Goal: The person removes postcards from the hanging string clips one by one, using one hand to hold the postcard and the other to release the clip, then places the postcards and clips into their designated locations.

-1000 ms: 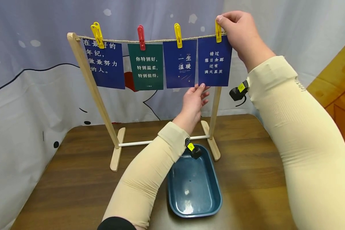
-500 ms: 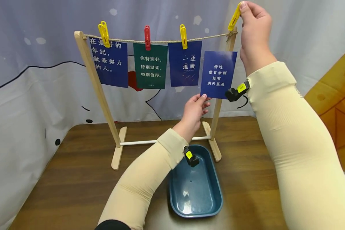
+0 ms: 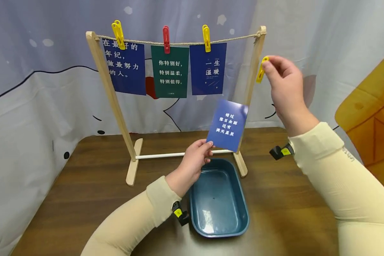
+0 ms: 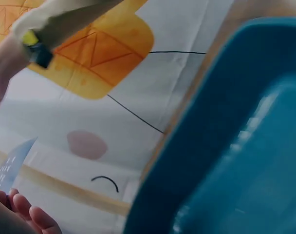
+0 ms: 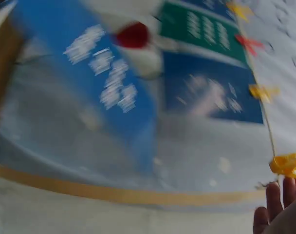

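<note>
My left hand (image 3: 194, 156) pinches a blue card (image 3: 228, 124) with white writing by its lower left corner, holding it tilted in front of the rack. To the right of the rack's post, my right hand (image 3: 286, 80) grips a yellow clothespin (image 3: 261, 69) between thumb and fingers. On the rope (image 3: 179, 44) hang a blue card (image 3: 128, 71) under a yellow clothespin (image 3: 118, 34), a green card (image 3: 170, 76) under a red clothespin (image 3: 166, 40), and another blue card (image 3: 208, 76) under a yellow clothespin (image 3: 206, 38). The right wrist view is blurred.
A wooden rack (image 3: 110, 96) with a white crossbar (image 3: 160, 155) stands on the wooden table (image 3: 67, 209). In front of it sits a dark blue tray (image 3: 244, 213), partly behind my left hand. A patterned curtain (image 3: 35, 106) hangs behind.
The right hand took the yellow clothespin off the rope and lowered it on the right. The left hand drew the blue card off the line and brought it down toward the tray.
</note>
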`<state>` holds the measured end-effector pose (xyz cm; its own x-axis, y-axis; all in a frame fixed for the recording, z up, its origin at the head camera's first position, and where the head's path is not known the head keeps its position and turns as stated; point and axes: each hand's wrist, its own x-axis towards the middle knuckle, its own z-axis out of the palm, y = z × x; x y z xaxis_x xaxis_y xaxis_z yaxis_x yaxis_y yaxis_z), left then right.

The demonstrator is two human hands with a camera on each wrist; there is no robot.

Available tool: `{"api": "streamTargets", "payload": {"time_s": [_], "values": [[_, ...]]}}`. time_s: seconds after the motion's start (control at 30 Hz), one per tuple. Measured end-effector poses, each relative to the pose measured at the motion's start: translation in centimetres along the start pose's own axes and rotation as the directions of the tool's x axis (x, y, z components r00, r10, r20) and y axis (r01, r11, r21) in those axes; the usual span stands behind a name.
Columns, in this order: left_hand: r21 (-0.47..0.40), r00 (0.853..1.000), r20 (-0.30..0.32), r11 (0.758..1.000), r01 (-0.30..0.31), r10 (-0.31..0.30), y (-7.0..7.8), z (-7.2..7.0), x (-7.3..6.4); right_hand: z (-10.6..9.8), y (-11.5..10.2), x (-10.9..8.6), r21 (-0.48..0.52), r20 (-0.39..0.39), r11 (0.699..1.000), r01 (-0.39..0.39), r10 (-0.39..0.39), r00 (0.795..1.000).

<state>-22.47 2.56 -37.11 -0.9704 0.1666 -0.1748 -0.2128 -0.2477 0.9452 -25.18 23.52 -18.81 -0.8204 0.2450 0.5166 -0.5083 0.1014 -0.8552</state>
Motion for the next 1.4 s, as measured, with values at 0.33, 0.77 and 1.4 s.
{"api": "streamTargets", "payload": {"time_s": [0.33, 0.77, 1.4], "values": [[0.040, 0.991, -0.125, 0.998, 0.057, -0.052, -2.8, -8.2, -5.3, 0.4, 7.6, -11.4, -0.574, 0.577, 0.729, 0.374, 0.036, 0.816], [0.078, 0.965, -0.216, 0.982, 0.172, -0.152, -5.7, -16.3, -9.7, 2.8, 13.7, -16.9, -0.566, 0.821, 0.503, 0.654, 0.266, 0.505], [0.367, 0.958, -0.126, 0.885, 0.288, -0.259, -6.3, -20.7, -13.2, 4.5, 16.5, -16.9, -0.659, 0.748, 0.427, 0.620, 0.456, 0.482]]}}
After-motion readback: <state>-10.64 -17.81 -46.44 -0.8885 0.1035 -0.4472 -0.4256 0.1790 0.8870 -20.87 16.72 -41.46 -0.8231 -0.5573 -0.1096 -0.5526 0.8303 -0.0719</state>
